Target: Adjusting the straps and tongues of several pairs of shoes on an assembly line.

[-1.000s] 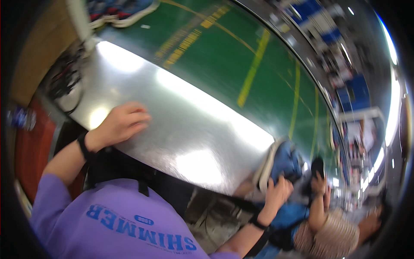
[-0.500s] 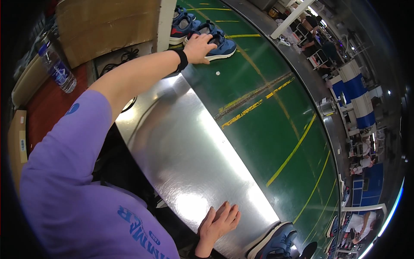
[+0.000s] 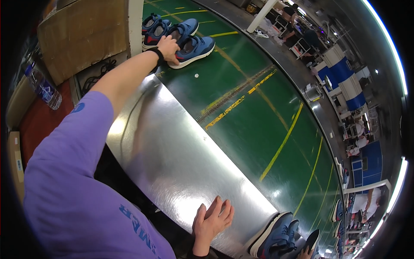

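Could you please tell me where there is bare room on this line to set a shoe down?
The shiny steel ledge is bare between the left hand and the right hand. The green belt is open from the blue trainers with white soles down to the blue shoes at the near end. Both ends are crowded.

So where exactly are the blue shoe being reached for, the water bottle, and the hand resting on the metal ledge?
Blue shoe [image 3: 195,48]: head view, on its upper by the opening.
Water bottle [image 3: 43,88]: head view, on the middle of its clear body.
Right hand [image 3: 212,220]: head view, on the back of the hand, flat on the metal ledge.
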`<state>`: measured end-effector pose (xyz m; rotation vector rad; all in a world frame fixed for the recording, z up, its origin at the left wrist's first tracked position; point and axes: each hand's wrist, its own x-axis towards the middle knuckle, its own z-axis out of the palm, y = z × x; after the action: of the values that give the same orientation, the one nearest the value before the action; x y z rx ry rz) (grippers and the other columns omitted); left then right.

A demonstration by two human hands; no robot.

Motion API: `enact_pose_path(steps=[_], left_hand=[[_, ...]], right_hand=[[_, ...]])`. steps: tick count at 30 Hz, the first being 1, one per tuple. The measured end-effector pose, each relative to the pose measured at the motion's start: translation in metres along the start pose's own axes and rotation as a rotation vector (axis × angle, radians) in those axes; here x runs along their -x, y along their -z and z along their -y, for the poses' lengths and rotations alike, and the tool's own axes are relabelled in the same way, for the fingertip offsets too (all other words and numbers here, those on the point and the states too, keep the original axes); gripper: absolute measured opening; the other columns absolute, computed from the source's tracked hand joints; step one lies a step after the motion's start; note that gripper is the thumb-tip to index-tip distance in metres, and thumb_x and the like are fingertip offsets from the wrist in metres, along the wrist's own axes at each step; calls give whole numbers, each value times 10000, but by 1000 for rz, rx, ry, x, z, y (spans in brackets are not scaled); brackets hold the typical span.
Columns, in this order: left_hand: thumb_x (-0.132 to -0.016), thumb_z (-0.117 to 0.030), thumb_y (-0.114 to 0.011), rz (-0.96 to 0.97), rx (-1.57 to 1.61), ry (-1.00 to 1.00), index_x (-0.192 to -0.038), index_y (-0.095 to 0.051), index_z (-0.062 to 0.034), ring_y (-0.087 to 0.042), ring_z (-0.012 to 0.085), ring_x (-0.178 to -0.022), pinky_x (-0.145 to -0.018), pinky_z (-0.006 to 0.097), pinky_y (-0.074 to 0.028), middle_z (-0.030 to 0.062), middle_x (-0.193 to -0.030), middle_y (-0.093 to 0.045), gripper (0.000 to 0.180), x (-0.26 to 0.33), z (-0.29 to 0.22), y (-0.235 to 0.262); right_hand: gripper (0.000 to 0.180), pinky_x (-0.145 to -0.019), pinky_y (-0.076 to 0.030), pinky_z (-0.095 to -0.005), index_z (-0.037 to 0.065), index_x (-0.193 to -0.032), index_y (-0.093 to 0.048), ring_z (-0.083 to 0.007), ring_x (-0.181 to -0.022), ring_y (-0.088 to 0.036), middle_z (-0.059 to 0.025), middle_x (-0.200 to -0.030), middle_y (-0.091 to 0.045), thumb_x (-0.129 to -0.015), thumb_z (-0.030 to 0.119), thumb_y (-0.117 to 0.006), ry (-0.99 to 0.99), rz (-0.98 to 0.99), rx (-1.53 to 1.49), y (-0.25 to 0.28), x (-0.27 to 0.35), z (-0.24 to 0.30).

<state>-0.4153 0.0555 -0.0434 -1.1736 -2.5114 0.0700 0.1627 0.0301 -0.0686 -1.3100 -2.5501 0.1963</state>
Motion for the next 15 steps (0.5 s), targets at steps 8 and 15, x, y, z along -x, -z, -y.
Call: enact_pose_path(steps=[8, 15], left_hand=[[-615, -598, -725, 354, 307, -342, -994, -697, -21, -657, 365, -807, -702, 420, -514, 217, -840, -676, 691, 80, -50, 112], [-725, -534, -691, 384, 386, -542, -966, -676, -97, -638, 371, -721, -635, 457, -487, 172, -816, -632, 499, 231, -84, 182]], right_hand=[[511, -1044, -255, -521, 129, -1258, -544, -401, -1296, -320, -173, -1373, -424, -806, 339, -658, 10, -33, -41, -1, 3, 5], [499, -1055, -266, -503, 140, -1279, -535, -377, -1303, -339, -156, -1381, -434, -828, 321, -652, 40, -85, -58, -6, 1, 8]])
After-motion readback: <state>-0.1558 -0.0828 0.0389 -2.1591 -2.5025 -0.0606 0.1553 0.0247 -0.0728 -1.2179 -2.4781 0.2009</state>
